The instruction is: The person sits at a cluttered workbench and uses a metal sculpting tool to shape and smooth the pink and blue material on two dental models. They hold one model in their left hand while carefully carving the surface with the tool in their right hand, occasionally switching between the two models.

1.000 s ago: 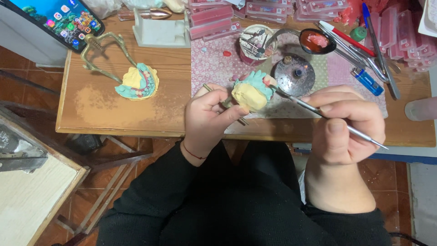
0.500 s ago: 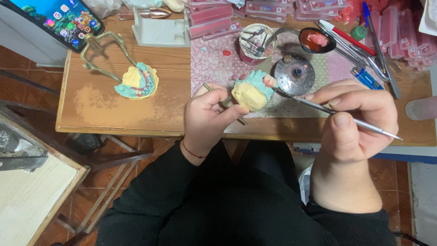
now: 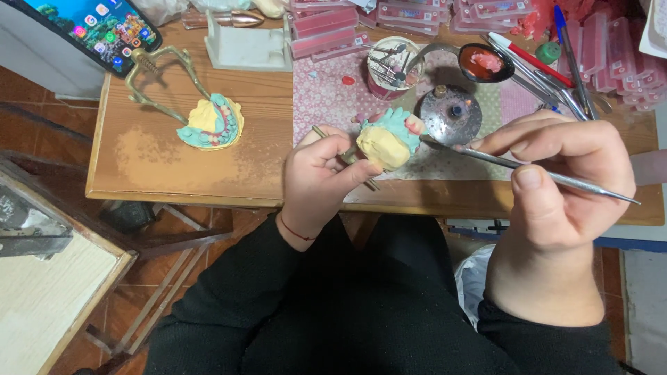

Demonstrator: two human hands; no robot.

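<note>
**Working a dental model over a crowded desk**

Crowding the wooden desk point(image 3: 174, 173) are a second model on a brass frame point(image 3: 208, 123), a phone point(image 3: 97, 28), pink boxes point(image 3: 326, 24) and a round metal lid point(image 3: 451, 114). The left hand point(image 3: 319, 180) is closing its grip around the yellow and teal dental model point(image 3: 388, 139), pink wax showing on top. The right hand point(image 3: 563, 180) is pinching a thin metal tool point(image 3: 500, 161), its tip touching the model.

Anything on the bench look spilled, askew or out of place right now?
Mostly tidy work clutter. One oddity: a pale, dusty smear on the wooden table just below the second dental model. The left hand holds its model steadily; the right hand holds the metal tool at it.
</note>
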